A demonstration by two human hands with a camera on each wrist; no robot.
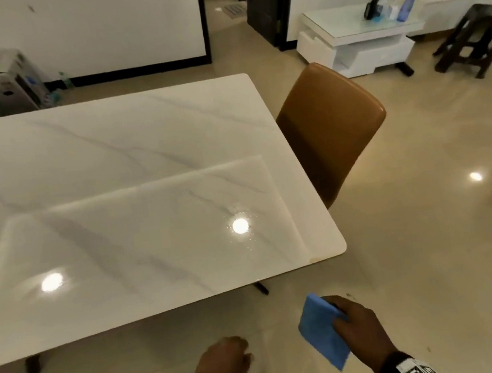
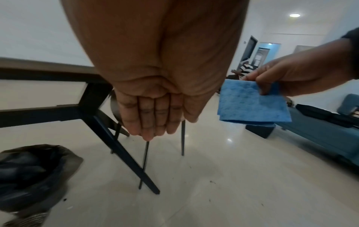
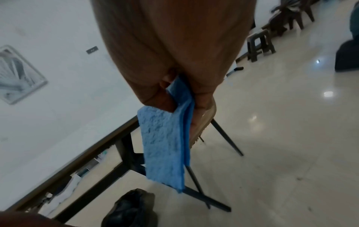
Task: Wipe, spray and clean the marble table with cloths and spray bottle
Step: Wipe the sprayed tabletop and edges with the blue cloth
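Observation:
The white marble table (image 1: pixel 107 142) with grey veins fills the left of the head view, its top glossy and bare. Below its near edge, over the floor, my right hand (image 1: pixel 353 325) pinches a folded blue cloth (image 1: pixel 321 339) between thumb and fingers. The cloth (image 3: pixel 163 145) hangs down from the right hand (image 3: pixel 186 98) in the right wrist view. My left hand (image 1: pixel 227 361) hangs to the left of the cloth. It holds nothing, and its fingers (image 2: pixel 153 119) point down, straight and together. The cloth (image 2: pixel 250 102) shows to its right. I see no spray bottle near the hands.
A brown chair (image 1: pixel 330 125) stands at the table's right end. On the floor under the table lies a black bag (image 2: pixel 29 172). Far right are a white low cabinet (image 1: pixel 357 46) with a blue bottle (image 1: pixel 407 5) and a dark stool (image 1: pixel 475 37). The tiled floor is glossy.

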